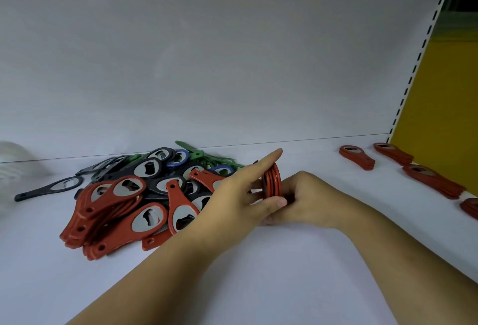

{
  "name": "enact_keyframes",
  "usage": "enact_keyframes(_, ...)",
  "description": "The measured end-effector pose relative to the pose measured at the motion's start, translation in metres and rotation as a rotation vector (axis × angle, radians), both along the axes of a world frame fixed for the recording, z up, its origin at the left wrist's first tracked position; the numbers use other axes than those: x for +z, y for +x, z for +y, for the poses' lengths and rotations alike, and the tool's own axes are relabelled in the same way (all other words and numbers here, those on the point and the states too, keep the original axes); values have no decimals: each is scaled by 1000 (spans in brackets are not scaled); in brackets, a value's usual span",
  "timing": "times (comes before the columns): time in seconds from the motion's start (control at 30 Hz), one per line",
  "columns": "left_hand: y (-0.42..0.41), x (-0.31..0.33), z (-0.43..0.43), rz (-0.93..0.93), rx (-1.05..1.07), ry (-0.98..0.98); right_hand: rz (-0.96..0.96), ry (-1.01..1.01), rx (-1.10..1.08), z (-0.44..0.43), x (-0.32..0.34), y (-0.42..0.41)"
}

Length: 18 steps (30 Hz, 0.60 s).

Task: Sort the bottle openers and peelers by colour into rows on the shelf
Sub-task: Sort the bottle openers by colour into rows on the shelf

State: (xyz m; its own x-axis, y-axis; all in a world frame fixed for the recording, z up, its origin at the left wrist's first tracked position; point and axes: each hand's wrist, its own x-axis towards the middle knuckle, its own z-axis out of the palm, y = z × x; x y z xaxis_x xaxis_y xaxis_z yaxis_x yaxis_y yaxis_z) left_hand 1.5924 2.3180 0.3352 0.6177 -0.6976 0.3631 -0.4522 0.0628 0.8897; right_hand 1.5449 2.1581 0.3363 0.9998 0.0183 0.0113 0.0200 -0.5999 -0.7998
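Observation:
A small stack of red bottle openers (pixel 274 182) stands on edge between both hands on the white shelf (pixel 258 273). My left hand (pixel 240 195) holds its left face, index finger stretched over the top and thumb at the front. My right hand (pixel 307 200) grips the stack from the right with curled fingers. To the left lies a mixed pile (pixel 144 190) of red, black, blue and green openers and peelers. Stacks of red openers (pixel 357 157) (pixel 394 154) (pixel 434 181) lie in a row at the right.
The shelf's white back panel (pixel 232 66) rises behind the pile. A slotted upright (pixel 413 71) and a yellow side panel (pixel 445 107) close the right end. A lone black opener (pixel 49 188) lies at the pile's left. A pale round object (pixel 15 159) sits at the far left.

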Motion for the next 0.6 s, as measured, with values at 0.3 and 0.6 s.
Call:
enact_keyframes(0.3, 1, 4, 0, -4, 60, -35, 47, -67, -34, 5, -1, -2)
enact_keyframes(0.6, 11, 4, 3, 317, 41, -221, 80, 71, -41, -1, 11, -9)
